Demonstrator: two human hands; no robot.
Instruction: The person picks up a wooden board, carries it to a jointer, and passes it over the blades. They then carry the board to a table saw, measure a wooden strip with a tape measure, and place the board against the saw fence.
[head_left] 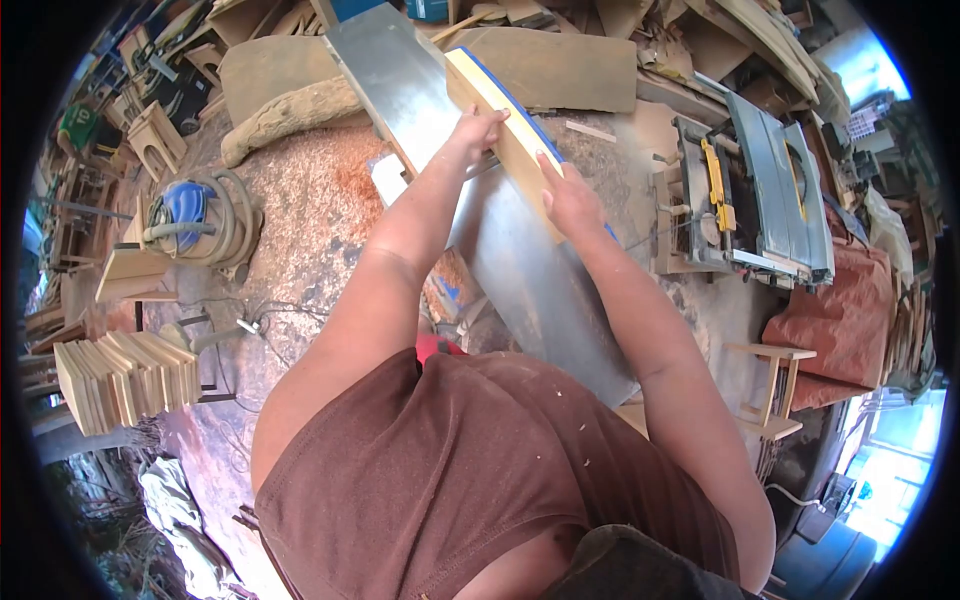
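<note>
A long pale wooden board [520, 172] stands on edge across the metal bed of a jointer planer [520, 270], along a blue fence [522, 115]. My left hand [480, 133] is closed at the board's near face, its fingertips at the top edge. Nearer my body, my right hand [573, 203] grips the board's rear part, with a finger stretched along the top. The board hides the lower fence and part of the bed. The undersides of both hands are out of sight.
Wood shavings [300, 190] cover the floor to the left, beside a log [290, 118]. A vacuum with a coiled hose [195, 215] and stacked wooden pieces [125, 378] stand further left. At the right is a table saw [765, 190]; a cable [285, 310] lies on the floor.
</note>
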